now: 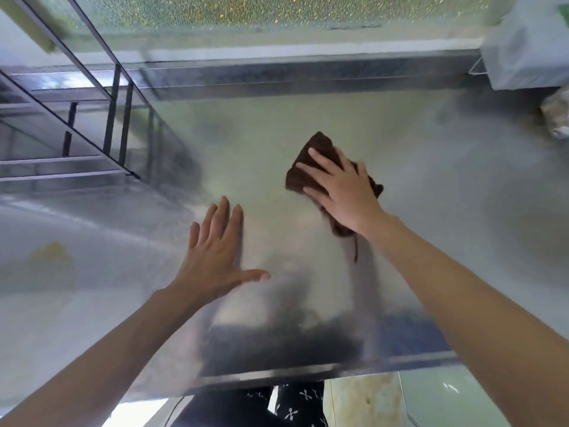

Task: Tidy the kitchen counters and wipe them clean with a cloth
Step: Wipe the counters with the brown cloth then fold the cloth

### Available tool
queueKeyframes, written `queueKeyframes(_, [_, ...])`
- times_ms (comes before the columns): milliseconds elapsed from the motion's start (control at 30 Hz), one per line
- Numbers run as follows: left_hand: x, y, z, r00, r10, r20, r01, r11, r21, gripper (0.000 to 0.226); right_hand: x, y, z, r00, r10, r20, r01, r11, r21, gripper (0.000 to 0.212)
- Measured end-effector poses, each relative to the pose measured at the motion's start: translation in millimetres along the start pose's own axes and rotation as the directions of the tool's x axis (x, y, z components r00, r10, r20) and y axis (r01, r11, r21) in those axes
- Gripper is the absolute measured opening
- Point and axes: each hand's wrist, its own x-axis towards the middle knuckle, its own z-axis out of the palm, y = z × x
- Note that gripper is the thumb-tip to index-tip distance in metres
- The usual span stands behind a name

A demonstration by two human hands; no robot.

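Note:
A dark brown cloth point(311, 158) lies folded on the stainless steel counter point(446, 226), right of centre. My right hand point(341, 189) presses flat on top of it, fingers spread toward the upper left, and part of the cloth trails out under my wrist. My left hand point(215, 251) rests flat on the bare steel to the lower left of the cloth, fingers apart, holding nothing. The picture is blurred by motion.
A metal rack with black posts point(117, 118) stands at the back left. A yellowish smear point(50, 252) marks the counter at far left. A white plastic bag point(526, 47) and a crumpled item point(557, 118) sit at the back right. The counter's front edge point(308, 369) is near my legs.

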Motion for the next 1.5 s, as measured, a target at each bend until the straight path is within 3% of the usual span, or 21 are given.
queueKeyframes(67, [5.6, 2.3, -6.9, 0.999, -0.029, -0.025, 0.028, 0.999, -0.018, 0.129, 28.0, 8.8, -7.3, 0.993, 0.117, 0.015, -0.117, 0.993, 0.005, 0.048])
queueKeyframes(133, [12.2, 4.1, -14.0, 0.998, -0.052, -0.041, 0.050, 0.998, -0.036, 0.129, 31.1, 4.2, -6.1, 0.992, 0.123, -0.019, -0.123, 0.992, 0.005, 0.047])
queueKeyframes(233, [23.7, 4.0, -22.9, 0.995, -0.090, -0.040, 0.087, 0.995, -0.055, 0.128, -2.0, -20.6, 7.7, 0.991, -0.108, -0.084, 0.106, 0.994, -0.031, 0.047])
queueKeyframes(333, [31.7, 0.9, -29.5, 0.994, -0.110, -0.002, 0.109, 0.992, -0.056, 0.124, -37.3, -41.6, 17.7, 0.937, -0.347, -0.033, 0.344, 0.937, -0.066, 0.044])
queueKeyframes(433, [35.9, -7.1, -30.5, 0.993, -0.097, 0.071, 0.100, 0.994, -0.045, 0.134, -29.4, -29.9, 14.7, 0.879, -0.475, 0.034, 0.476, 0.877, -0.065, 0.044])
queueKeyframes(533, [36.6, -12.4, -29.7, 0.990, -0.113, 0.088, 0.119, 0.991, -0.057, 0.131, 22.6, -3.3, 2.4, 0.918, -0.395, 0.045, 0.397, 0.916, -0.058, 0.046])
queueKeyframes(700, [34.1, -11.9, -30.9, 0.987, -0.127, 0.097, 0.132, 0.990, -0.050, 0.127, 122.5, 27.8, -20.8, 0.998, -0.056, 0.027, 0.056, 0.998, -0.003, 0.046])
queueKeyframes(800, [32.7, -11.3, -32.5, 0.988, -0.117, 0.100, 0.124, 0.990, -0.064, 0.127, 122.9, 15.3, -17.7, 0.997, -0.039, -0.068, 0.039, 0.999, -0.010, 0.050])
queueKeyframes(900, [27.6, -11.9, -35.5, 0.990, -0.131, 0.053, 0.137, 0.984, -0.114, 0.127, 69.8, -19.8, -1.2, 0.958, -0.274, -0.080, 0.272, 0.962, -0.030, 0.043])
queueKeyframes(1000, [16.3, -20.5, -38.6, 0.981, -0.194, 0.015, 0.194, 0.973, -0.123, 0.126, 11.1, -51.2, 14.1, 0.831, -0.556, -0.015, 0.555, 0.830, -0.043, 0.051])
queueKeyframes(1100, [5.9, -32.1, -34.2, 0.973, -0.228, 0.025, 0.229, 0.965, -0.129, 0.131, 15.3, -51.8, 16.1, 0.754, -0.651, 0.083, 0.655, 0.755, -0.026, 0.059])
queueKeyframes(1200, [2.5, -38.5, -27.6, 0.968, -0.246, 0.046, 0.250, 0.958, -0.141, 0.132, 70.5, -48.5, 8.7, 0.803, -0.591, 0.078, 0.594, 0.804, -0.024, 0.046])
queueKeyframes(1300, [2.5, -40.1, -26.1, 0.965, -0.258, 0.044, 0.261, 0.956, -0.134, 0.131, 138.6, -57.6, -2.0, 0.906, -0.419, 0.059, 0.419, 0.908, 0.006, 0.044])
queueKeyframes(1400, [1.9, -41.1, -25.7, 0.966, -0.256, 0.034, 0.258, 0.958, -0.123, 0.130, 170.8, -70.0, -2.5, 0.966, -0.259, 0.013, 0.259, 0.966, 0.024, 0.042])
queueKeyframes(1500, [1.9, -41.3, -25.0, 0.966, -0.255, 0.032, 0.257, 0.957, -0.136, 0.132, 138.5, -80.2, 5.2, 0.940, -0.340, -0.042, 0.342, 0.938, 0.051, 0.042])
